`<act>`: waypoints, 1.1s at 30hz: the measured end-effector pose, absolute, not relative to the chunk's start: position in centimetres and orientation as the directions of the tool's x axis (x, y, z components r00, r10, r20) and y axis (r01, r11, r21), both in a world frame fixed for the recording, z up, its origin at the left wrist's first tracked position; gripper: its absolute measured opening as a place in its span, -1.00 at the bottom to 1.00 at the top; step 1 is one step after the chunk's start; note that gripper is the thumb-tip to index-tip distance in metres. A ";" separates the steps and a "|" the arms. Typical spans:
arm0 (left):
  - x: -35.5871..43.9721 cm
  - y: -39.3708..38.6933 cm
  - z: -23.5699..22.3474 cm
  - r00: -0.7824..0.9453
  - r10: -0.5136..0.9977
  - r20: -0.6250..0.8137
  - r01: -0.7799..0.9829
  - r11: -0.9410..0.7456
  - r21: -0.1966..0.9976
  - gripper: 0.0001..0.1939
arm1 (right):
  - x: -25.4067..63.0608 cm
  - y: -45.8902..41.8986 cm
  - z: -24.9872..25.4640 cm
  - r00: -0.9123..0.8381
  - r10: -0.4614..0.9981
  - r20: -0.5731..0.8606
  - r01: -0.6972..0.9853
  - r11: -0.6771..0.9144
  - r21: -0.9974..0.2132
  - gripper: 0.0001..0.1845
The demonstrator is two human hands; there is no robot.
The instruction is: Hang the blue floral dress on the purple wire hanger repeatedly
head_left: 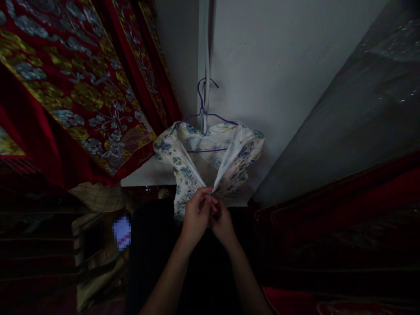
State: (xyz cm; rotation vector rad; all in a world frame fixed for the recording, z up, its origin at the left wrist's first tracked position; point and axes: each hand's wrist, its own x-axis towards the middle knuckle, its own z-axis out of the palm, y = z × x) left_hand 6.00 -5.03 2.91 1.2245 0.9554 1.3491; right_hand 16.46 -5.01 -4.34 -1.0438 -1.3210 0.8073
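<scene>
A white shirt (183,175) with a blue and yellow floral print hangs on a thin purple hanger (201,98). The hanger's hook is up against the wall by a white cable. Down the front, the shirt's neckline spreads in a V, with its pale inner edges showing. At the bottom of that V, my left hand (197,208) and my right hand (223,218) meet, fingers closed on the two front edges of the shirt. Whatever small fastening may lie between the fingertips is hidden, and the light is dim.
Red cloth (88,87) embroidered in gold and silver hangs at the left. A greyish translucent sheet (361,109) covers the right side. Low at the left stand a wooden frame (82,271) and a blurred-out bluish item (121,233).
</scene>
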 end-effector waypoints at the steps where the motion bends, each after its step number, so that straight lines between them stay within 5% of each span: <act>1: 6.4 -5.2 3.0 0.055 0.986 0.157 -0.215 -0.141 0.966 -0.76 | 16.3 -4.6 -4.5 0.096 0.918 0.385 0.121 0.373 -0.920 -0.72; 5: 7.1 -4.9 4.2 0.035 0.989 0.144 -0.371 -0.121 0.921 -0.63 | 16.8 -2.2 -3.6 0.131 0.901 0.413 0.127 0.398 -0.908 -0.90; 11: 5.9 0.5 10.7 -0.101 0.985 0.136 -0.503 -0.169 0.848 -0.56 | 16.0 -1.4 -4.5 0.156 0.922 0.355 0.179 0.327 -0.928 -0.65; 20: 5.2 6.1 20.6 -0.003 0.910 0.415 -0.350 -0.390 0.852 -0.61 | 19.8 0.7 -4.6 0.030 0.945 0.324 0.183 0.314 -0.932 -0.50; 25: 5.4 4.7 18.6 0.087 0.858 0.506 -0.281 -0.466 0.839 -0.72 | 22.0 2.8 2.8 0.035 0.894 0.447 0.130 0.439 -0.889 -0.64; 29: 5.7 4.8 16.8 0.094 0.839 0.536 -0.249 -0.501 0.829 -0.74 | 21.3 4.6 11.3 -0.054 0.740 0.671 0.152 0.670 -0.727 -0.49; 33: 5.3 4.8 16.0 0.131 0.825 0.549 -0.151 -0.531 0.834 -0.77 | 20.1 6.2 15.4 -0.224 0.618 0.753 0.336 0.775 -0.536 -0.72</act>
